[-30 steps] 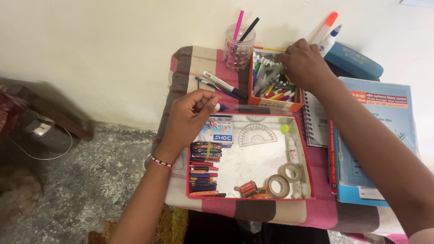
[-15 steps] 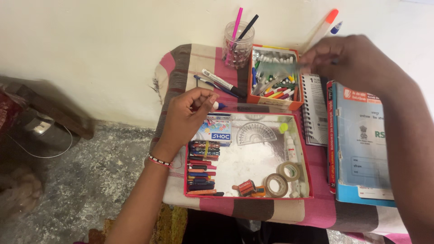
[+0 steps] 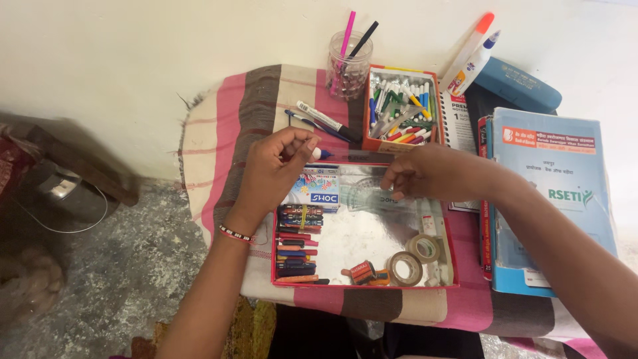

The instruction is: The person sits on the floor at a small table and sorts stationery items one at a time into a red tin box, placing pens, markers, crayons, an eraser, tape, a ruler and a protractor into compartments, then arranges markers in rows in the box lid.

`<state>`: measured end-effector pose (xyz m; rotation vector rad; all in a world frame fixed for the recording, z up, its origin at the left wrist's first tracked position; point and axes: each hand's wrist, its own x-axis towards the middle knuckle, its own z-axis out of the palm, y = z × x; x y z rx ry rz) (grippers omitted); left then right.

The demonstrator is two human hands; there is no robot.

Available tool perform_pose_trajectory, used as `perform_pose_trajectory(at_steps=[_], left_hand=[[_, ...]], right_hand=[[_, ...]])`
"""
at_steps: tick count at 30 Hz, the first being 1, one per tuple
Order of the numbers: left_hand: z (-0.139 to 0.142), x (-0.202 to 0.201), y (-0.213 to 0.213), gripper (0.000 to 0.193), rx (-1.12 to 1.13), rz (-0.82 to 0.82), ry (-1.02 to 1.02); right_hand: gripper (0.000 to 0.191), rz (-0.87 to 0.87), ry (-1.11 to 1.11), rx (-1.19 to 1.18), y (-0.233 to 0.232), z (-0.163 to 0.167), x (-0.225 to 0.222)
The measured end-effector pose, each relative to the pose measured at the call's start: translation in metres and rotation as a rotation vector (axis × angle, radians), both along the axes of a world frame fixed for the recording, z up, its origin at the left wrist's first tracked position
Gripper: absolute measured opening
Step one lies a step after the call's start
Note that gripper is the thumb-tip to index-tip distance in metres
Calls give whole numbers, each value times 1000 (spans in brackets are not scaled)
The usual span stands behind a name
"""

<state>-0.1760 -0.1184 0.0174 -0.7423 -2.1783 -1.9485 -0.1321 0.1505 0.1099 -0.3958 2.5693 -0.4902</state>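
My left hand [image 3: 276, 169] is pinched on a slim pen with a blue tip [image 3: 323, 154], held just above the top left corner of a red tray [image 3: 362, 284]. My right hand [image 3: 432, 174] hovers over the tray's upper half, its fingertips bunched on the edge of a clear protractor [image 3: 364, 194]. Inside the tray lie a small crayon box [image 3: 316, 189], a row of loose crayons [image 3: 296, 246] and two tape rolls [image 3: 405, 268]. Whatever sits beneath my right palm is hidden.
Behind the tray stand an orange box of markers [image 3: 399, 110] and a clear jar with pens [image 3: 347, 66]. To the right are stacked blue books [image 3: 551, 193], a spiral notebook [image 3: 455, 119] and a blue case [image 3: 515, 83]. A striped cloth [image 3: 219, 133] covers the small table; rough floor lies left.
My right hand left the marker box at the back, swung right, then came down over the tray onto the protractor. My left hand stayed put, holding the pen.
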Motion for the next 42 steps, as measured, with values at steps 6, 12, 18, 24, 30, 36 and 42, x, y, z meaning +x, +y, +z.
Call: perform_pose_trajectory(at_steps=[6, 12, 18, 24, 30, 36, 42], left_hand=[[-1, -1, 0, 18, 3, -18, -5], [-2, -1, 1, 17, 26, -29, 2], [-3, -1, 0, 16, -25, 6, 15], [-2, -1, -1, 16, -55, 43, 63], [-2, 0, -1, 16, -10, 16, 64], [-4, -2, -1, 16, -9, -11, 70], [-4, -2, -2, 16, -9, -28, 73]], right_hand=[[31, -4, -72, -80, 11, 4, 2], [26, -321, -105, -111, 24, 21, 9], [34, -218, -118, -55, 26, 25, 26], [28, 30, -3, -95, -9, 5, 34], [29, 152, -51, -212, -34, -14, 35], [22, 109, 70, -263, -34, -17, 34], [27, 85, -99, -147, -35, -12, 44]])
